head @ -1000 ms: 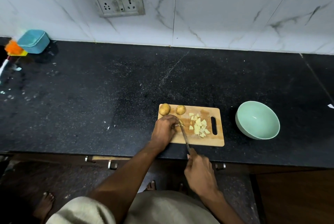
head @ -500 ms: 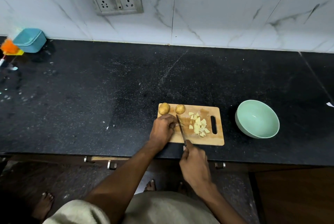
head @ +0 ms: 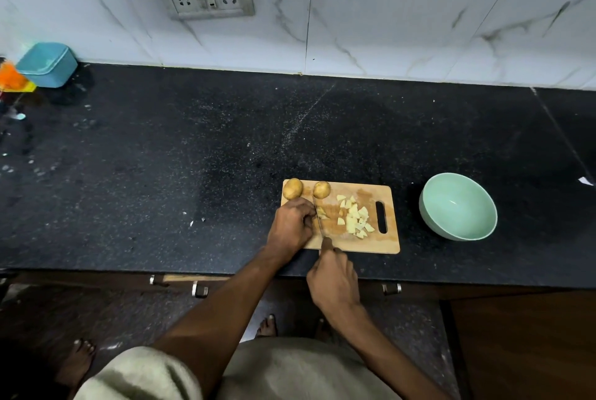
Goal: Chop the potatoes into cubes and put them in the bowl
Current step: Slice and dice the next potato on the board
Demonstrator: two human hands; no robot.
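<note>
The left hand (head: 292,222) is resting on the near left part of the cutting board (head: 385,246), its fingers curling down over a piece of potato (head: 321,213) and pinning it against the wood; most of that piece is hidden under the fingers. The right hand (head: 335,282) is gripping the handle of a knife (head: 319,222) at the board's near edge, with the blade running away from the person and lying just beside the left fingertips, against the held piece. To the right of the blade, a loose heap of pale potato cubes (head: 356,217) is lying in the middle of the board, short of its handle slot. Two whole unpeeled potatoes are sitting along the far edge, one at the far left corner (head: 293,188) and one just beside it (head: 322,189). The board is lying on the dark speckled table (head: 161,157). A light green bowl (head: 458,206) is standing on the table to the right of the board, apart from it, with nothing showing inside. Far off at the table's left end, a small blue box (head: 47,64) is sitting against the tiled wall.
</note>
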